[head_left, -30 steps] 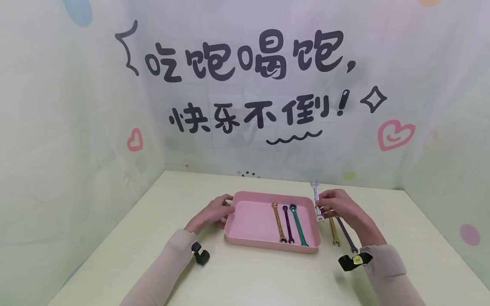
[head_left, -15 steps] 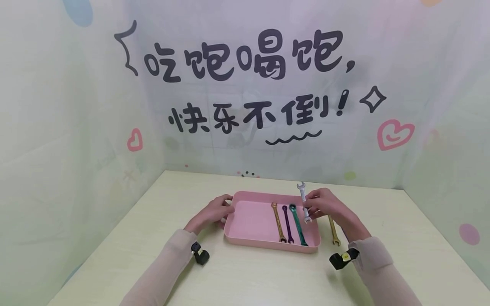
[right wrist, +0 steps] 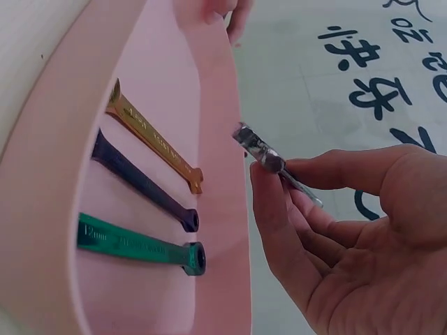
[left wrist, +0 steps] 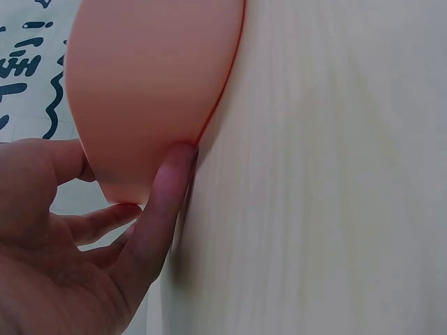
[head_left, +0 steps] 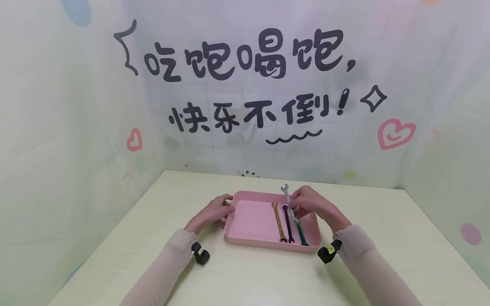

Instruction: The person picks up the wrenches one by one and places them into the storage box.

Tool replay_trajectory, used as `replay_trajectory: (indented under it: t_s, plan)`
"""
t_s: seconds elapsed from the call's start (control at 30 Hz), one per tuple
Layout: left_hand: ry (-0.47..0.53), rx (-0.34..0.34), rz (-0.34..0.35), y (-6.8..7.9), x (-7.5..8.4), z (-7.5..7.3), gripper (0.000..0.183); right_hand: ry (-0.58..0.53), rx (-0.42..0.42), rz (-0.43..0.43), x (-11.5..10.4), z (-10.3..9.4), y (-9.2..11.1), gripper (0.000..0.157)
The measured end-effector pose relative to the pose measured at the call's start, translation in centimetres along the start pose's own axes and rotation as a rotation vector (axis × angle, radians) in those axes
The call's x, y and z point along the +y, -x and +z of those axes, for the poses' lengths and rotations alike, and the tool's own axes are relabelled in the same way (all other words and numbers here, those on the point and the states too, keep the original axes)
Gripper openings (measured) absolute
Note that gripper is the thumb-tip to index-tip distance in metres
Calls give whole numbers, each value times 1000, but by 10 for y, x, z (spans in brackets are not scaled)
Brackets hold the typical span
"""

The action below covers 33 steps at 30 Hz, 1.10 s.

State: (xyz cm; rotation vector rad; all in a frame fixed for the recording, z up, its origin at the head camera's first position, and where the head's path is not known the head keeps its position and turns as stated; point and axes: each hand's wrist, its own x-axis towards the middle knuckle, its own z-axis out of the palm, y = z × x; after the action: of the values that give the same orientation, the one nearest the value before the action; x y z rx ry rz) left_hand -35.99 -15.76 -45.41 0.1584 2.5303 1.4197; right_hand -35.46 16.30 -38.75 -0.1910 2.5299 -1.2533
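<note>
Grasps a silver wrench (head_left: 286,194) in the right hand (head_left: 309,203), pinched between thumb and fingers and raised over the right part of a pink tray (head_left: 249,221). Tilts upward, leaning left at its upper, open-jawed end; apart from the wrenches below, as seen from the right wrist. Grips the left end of the tray with the left hand (head_left: 210,212), thumb and fingers curled around the wall.

Lying on the tray floor, in the right half, from left to right: a gold wrench (head_left: 279,223), a purple wrench (head_left: 288,227) and a green wrench (head_left: 301,235). Spaced apart side by side, roughly parallel, with far ends slanting left. Partly hidden behind the right hand in the head view: the green one, shown from the right wrist with a ring at its far end.

Resting under the tray: a pale wood-grain surface (head_left: 237,280). Worn at the wrists, just below light sleeves (head_left: 162,263): a small black camera (head_left: 200,254) on the left, a matching one on the right. Hung behind: a pale backdrop (head_left: 214,153) printed with two lines of dark Chinese characters (head_left: 245,55), a wavy line beneath, and a pink heart (head_left: 396,134) toward the right.
</note>
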Motion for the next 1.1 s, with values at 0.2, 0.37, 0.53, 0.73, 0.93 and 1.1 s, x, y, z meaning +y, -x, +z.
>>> replay_trajectory:
  t_s: [0.2,0.37,0.53,0.73,0.93,1.1]
  plan:
    - [0,5,3,0,0,0,55,41,-36,-31,-8,9,-7,14]
    - [-4,5,-5,-2,0,1,55,77,-59,-34,-13,15,-11,22]
    - [-6,7,-10,-1,1,1,56,98,-79,-34,-17,21,-13,21]
    - [-11,9,-20,-1,1,1,55,76,-115,2,-18,28,-19,22]
    - [-12,9,-25,-1,1,1,55,81,-135,22,-19,34,-24,25]
    - [-10,8,-26,-2,1,1,55,109,-138,35,-23,38,-24,22]
